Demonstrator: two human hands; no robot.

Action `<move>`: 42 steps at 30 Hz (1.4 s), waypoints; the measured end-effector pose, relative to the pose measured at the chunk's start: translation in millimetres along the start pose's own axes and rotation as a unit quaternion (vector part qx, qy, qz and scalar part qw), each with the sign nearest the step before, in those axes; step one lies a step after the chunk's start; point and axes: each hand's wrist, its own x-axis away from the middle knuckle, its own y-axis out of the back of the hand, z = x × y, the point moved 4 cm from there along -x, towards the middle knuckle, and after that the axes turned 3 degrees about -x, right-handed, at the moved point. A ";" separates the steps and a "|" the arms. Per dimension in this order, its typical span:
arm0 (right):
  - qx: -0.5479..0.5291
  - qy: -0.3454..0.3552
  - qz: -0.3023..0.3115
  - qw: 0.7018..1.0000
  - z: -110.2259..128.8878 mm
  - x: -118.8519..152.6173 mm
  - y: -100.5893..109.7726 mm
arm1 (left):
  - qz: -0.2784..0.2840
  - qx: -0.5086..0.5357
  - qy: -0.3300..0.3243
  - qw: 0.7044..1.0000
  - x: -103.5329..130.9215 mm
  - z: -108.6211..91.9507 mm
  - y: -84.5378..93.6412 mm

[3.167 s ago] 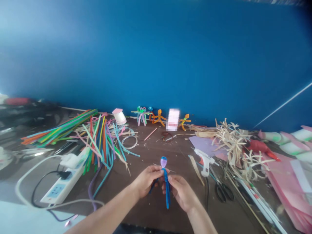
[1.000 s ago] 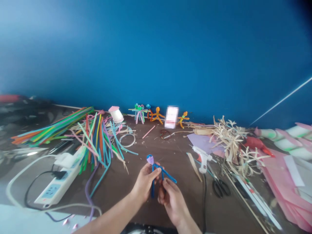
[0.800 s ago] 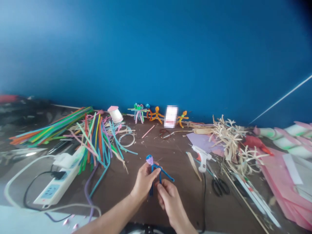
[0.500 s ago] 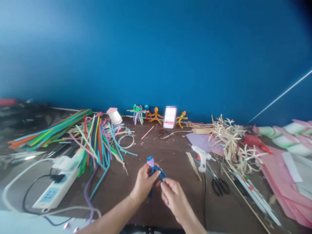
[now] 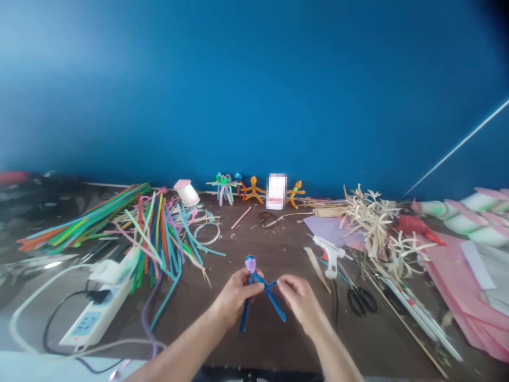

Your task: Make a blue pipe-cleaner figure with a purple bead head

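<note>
Over the near middle of the dark table, a small pipe-cleaner figure (image 5: 277, 306) with blue limbs and a lilac and blue head is held up. My left hand (image 5: 237, 293) is closed round its upper body, thumb across the front, head poking out above the fingers. Two blue legs hang down and spread apart below. My right hand (image 5: 297, 296) pinches the tip of a short blue pipe-cleaner end that crosses the right-hand leg. Part of the body is hidden behind my left fingers.
To the left lie pipe cleaners (image 5: 163, 233) in many colours and a white power strip (image 5: 97, 307) with cables. Finished figures (image 5: 253, 190) stand along the wall. On the right are a glue gun (image 5: 331, 255), black-handled scissors (image 5: 361, 301) and pink paper (image 5: 461, 297).
My right hand has moved up and right, drawing the short blue end outward. The two legs now show spread apart. My left hand keeps its grip on the figure.
</note>
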 end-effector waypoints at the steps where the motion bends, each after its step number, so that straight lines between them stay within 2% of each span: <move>1: -0.029 -0.017 0.000 0.999 -4.7 -0.5 -2.5 | 0.000 0.020 0.005 1.000 0.1 1.1 -0.2; 5: -0.133 -0.084 0.018 0.987 -13.2 2.1 -12.4 | -0.007 0.066 0.008 0.998 0.7 2.8 -0.7; 9: -0.201 -0.115 0.031 0.972 -11.9 6.0 -21.2 | -0.006 0.092 0.021 0.996 2.4 1.8 -4.2; 13: -0.298 -0.153 0.073 0.939 -17.0 9.3 -36.1 | -0.007 0.118 0.013 0.993 3.5 0.9 -7.3; 18: -0.375 -0.184 0.123 0.900 -24.9 14.2 -52.8 | 0.020 0.129 -0.001 0.991 1.8 4.9 -8.9; 22: -0.443 -0.201 0.156 0.859 -24.1 18.9 -64.1 | -0.015 0.104 -0.017 0.994 2.0 5.3 -7.7; 25: -0.459 -0.188 0.153 0.855 -21.2 20.9 -68.4 | -0.047 0.058 -0.034 0.997 2.4 3.1 -7.0; 29: -0.379 -0.154 0.109 0.906 -20.6 24.1 -65.7 | -0.084 0.020 -0.053 0.995 -0.4 0.4 -2.9; 32: -0.221 -0.119 0.116 0.961 -16.8 28.7 -58.1 | -0.095 0.012 -0.060 0.994 -4.3 -2.3 0.9; 34: -0.092 -0.080 0.123 0.985 -10.1 30.5 -48.4 | -0.082 0.011 -0.050 0.995 -7.1 -4.1 1.5; 36: 0.006 -0.019 0.091 0.996 1.0 29.0 -33.5 | -0.065 0.004 -0.041 0.997 -9.3 -6.4 0.5; 40: 0.109 0.100 -0.070 0.987 23.2 20.0 -1.6 | -0.053 -0.034 -0.048 0.997 -11.0 -11.3 -2.5; 42: 0.132 0.129 -0.084 0.979 26.9 14.9 2.4 | -0.043 -0.057 -0.055 0.996 -10.8 -12.1 -5.2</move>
